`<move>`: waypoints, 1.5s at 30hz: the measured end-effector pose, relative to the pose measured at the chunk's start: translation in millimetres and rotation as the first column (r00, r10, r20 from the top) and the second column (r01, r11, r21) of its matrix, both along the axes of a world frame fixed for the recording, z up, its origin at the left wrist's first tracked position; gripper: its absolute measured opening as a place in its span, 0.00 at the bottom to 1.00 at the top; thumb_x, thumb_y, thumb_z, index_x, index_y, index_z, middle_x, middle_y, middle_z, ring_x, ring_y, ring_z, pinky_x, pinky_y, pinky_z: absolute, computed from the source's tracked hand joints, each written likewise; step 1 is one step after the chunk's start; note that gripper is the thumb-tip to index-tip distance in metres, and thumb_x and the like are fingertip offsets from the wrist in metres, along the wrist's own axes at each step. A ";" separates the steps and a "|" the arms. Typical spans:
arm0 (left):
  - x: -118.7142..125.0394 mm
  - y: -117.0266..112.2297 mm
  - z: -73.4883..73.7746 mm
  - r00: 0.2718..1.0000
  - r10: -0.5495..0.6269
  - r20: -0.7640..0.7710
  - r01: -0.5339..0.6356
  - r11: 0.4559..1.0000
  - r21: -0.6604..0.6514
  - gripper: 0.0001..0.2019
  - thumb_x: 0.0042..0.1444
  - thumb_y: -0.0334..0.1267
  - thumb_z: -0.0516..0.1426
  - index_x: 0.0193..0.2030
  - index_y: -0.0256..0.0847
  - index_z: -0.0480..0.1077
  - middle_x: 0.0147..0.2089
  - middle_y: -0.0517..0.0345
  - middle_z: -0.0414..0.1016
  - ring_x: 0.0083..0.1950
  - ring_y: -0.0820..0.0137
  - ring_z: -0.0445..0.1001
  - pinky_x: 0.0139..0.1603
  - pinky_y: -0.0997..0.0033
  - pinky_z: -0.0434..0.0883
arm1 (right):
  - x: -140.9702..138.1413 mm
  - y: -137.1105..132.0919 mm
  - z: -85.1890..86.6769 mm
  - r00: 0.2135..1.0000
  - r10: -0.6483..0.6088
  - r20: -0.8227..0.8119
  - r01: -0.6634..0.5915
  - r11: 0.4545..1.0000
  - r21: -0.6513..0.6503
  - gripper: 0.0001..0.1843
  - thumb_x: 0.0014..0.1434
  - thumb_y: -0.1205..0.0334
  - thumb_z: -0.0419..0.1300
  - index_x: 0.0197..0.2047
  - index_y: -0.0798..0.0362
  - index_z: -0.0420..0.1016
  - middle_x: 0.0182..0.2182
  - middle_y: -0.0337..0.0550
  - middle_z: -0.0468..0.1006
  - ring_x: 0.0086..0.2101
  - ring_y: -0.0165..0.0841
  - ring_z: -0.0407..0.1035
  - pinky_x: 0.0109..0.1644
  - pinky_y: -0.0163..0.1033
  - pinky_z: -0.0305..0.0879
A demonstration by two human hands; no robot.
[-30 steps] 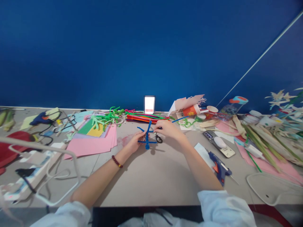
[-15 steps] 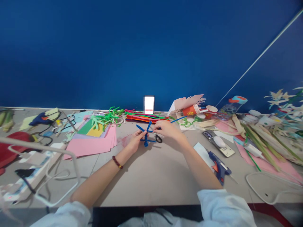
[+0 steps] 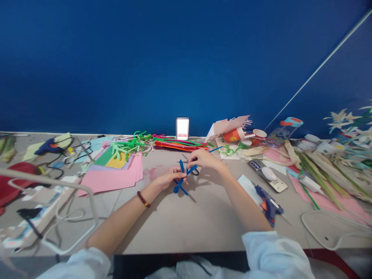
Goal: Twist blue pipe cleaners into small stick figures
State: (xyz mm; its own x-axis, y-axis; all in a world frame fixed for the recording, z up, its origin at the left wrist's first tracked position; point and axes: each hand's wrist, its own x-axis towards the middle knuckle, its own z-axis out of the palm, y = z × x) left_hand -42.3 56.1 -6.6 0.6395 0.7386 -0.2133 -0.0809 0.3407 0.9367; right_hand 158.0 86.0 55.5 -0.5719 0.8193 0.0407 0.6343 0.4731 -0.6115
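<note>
A blue pipe-cleaner figure point(image 3: 182, 179) with several short arms is held above the grey table point(image 3: 186, 217). My left hand point(image 3: 167, 178) grips its lower stem, fingers closed. My right hand point(image 3: 204, 159) pinches an upper arm of the same figure. Black-handled scissors point(image 3: 194, 169) lie on the table just behind the figure, partly hidden by my right hand. A red bead bracelet sits on my left wrist.
Pink and coloured paper sheets point(image 3: 113, 174) lie to the left, a pile of pipe cleaners point(image 3: 162, 144) behind. A blue glue gun point(image 3: 269, 203), a phone point(image 3: 267, 175), paper cups point(image 3: 238, 135) and paper flowers point(image 3: 328, 166) lie right. A power strip point(image 3: 37, 217) sits left.
Both hands have tilted the blue figure and brought it slightly nearer to me; its stem now points down-left. My right hand has moved up a little and still pinches an arm.
</note>
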 end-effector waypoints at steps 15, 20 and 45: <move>6.9 9.7 -10.1 0.906 0.423 0.027 -0.414 0.896 -0.163 0.08 0.42 0.36 0.64 0.25 0.34 0.71 0.24 0.57 0.72 0.24 0.76 0.67 0.27 0.75 0.61 | -11.9 -13.0 6.1 0.998 0.010 -0.060 -0.003 0.993 0.120 0.07 0.54 0.63 0.60 0.30 0.55 0.79 0.28 0.41 0.77 0.28 0.28 0.66 0.30 0.31 0.54; 3.6 11.1 -7.1 0.883 0.427 0.196 -0.376 0.893 -0.248 0.06 0.43 0.34 0.63 0.24 0.33 0.71 0.23 0.59 0.70 0.26 0.77 0.67 0.30 0.76 0.63 | -7.8 -7.9 -0.1 0.995 -0.092 -0.023 0.094 0.991 0.096 0.07 0.54 0.64 0.59 0.29 0.54 0.79 0.29 0.41 0.78 0.29 0.28 0.67 0.31 0.32 0.54; 5.6 4.0 -10.3 0.967 0.243 0.082 -0.243 0.970 0.001 0.11 0.45 0.42 0.64 0.28 0.35 0.74 0.23 0.55 0.73 0.24 0.73 0.68 0.28 0.74 0.62 | -2.8 -0.3 -5.9 0.985 -0.163 0.059 0.159 0.985 0.068 0.07 0.53 0.65 0.60 0.32 0.54 0.81 0.31 0.43 0.80 0.31 0.30 0.69 0.34 0.32 0.57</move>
State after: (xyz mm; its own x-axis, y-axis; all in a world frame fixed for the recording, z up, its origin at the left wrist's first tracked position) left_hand -36.7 60.1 -16.9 0.4553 0.8760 -0.1591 -0.2357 0.2910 0.9272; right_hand 155.2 85.7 49.6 -0.4355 0.8980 0.0626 0.7421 0.3975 -0.5397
